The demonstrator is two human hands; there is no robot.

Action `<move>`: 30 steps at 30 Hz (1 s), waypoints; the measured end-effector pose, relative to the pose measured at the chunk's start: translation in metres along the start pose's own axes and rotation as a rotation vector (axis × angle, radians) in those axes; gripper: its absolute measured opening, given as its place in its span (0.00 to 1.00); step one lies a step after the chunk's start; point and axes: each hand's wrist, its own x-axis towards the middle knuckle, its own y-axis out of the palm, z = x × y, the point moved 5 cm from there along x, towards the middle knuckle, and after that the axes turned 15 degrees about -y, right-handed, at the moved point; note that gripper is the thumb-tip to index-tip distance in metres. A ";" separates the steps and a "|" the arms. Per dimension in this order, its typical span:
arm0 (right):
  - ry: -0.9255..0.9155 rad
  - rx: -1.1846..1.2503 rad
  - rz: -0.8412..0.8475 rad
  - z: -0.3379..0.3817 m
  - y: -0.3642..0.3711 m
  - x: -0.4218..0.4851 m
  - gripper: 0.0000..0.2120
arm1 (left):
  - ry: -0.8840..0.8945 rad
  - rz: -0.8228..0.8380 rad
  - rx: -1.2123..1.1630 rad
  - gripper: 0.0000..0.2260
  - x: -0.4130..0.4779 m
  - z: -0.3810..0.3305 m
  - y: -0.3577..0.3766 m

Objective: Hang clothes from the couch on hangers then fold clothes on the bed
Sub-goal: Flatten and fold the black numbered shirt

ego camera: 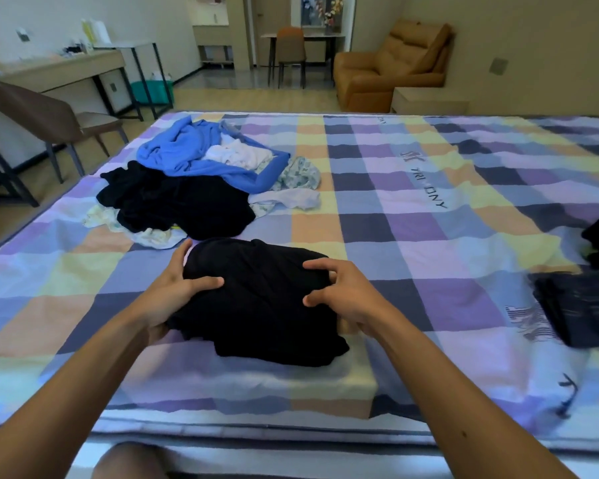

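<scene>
A bunched black garment (260, 302) lies near the front edge of the checked bed (412, 216). My left hand (173, 285) grips its left side, thumb on top and fingers curled round the edge. My right hand (339, 292) grips its right side with curled fingers. Behind it lies a heap of unfolded clothes: a black piece (184, 202), a blue garment (194, 150) and white and patterned pieces (291, 181). Dark folded clothes (581, 305) sit at the bed's right edge.
An orange couch (388, 67) stands beyond the bed at the back right. A brown chair (49, 122) and a desk (59, 70) are on the left. A table with a chair (291, 53) stands at the far wall.
</scene>
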 end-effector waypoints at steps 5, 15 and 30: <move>-0.030 0.140 -0.155 0.006 -0.065 -0.027 0.30 | 0.169 0.089 -0.052 0.42 -0.025 -0.028 0.068; -0.034 -0.007 -0.622 -0.016 -0.346 -0.144 0.29 | 0.400 0.407 -0.039 0.36 -0.059 -0.108 0.368; 0.430 -0.633 -0.450 -0.155 -0.571 -0.223 0.25 | 0.407 0.450 0.798 0.39 -0.076 -0.130 0.653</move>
